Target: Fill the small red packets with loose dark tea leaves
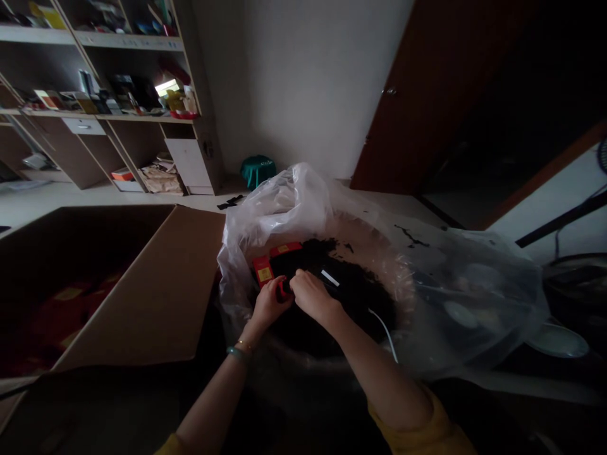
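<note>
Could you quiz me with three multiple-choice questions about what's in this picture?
1. Where is the open cardboard box in view, relative to the clear plastic bag? A left of it; B right of it; C inside it.
2. What colour are the small boxes near the left hand? A blue; B red; C white.
3. The bag's mouth is: A knotted shut; B taped shut; C open.

Answers: A, the box sits left of the bag. B, they are red with yellow labels. C, dark loose material shows inside.
</note>
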Demonstrator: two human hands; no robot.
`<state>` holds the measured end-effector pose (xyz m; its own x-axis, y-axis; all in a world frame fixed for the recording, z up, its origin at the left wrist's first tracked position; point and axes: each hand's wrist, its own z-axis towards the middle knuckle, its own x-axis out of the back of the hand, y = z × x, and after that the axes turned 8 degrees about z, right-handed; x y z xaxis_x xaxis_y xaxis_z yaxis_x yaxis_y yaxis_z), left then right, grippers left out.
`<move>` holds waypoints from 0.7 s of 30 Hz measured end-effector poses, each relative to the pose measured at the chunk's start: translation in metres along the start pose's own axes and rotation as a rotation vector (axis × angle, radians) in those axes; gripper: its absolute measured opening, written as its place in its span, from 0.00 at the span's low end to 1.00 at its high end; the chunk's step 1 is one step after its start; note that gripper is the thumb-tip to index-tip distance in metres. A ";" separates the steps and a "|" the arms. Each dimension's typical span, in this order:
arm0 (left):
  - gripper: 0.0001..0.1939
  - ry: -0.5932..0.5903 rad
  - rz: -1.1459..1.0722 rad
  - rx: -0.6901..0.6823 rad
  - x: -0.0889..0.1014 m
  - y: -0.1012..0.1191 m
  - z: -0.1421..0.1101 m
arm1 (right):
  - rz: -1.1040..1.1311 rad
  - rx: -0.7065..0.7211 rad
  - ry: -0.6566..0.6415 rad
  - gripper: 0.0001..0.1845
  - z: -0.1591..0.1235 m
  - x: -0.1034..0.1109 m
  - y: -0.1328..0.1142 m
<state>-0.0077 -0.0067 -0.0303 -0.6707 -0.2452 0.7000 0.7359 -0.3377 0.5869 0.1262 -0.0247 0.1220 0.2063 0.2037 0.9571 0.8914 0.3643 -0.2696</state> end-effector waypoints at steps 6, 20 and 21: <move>0.31 -0.033 0.015 -0.036 0.001 0.000 0.000 | 0.020 -0.025 -0.056 0.14 0.014 -0.010 -0.009; 0.30 -0.015 -0.004 -0.014 -0.003 -0.002 0.001 | 0.278 -0.055 0.251 0.15 0.028 -0.026 0.018; 0.30 -0.015 -0.011 -0.010 -0.003 -0.003 0.002 | 0.305 -0.033 0.279 0.14 0.026 -0.028 0.019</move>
<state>-0.0076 -0.0036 -0.0335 -0.6770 -0.2282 0.6997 0.7277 -0.3493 0.5902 0.1269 0.0004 0.0877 0.5606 0.0420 0.8270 0.7838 0.2953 -0.5463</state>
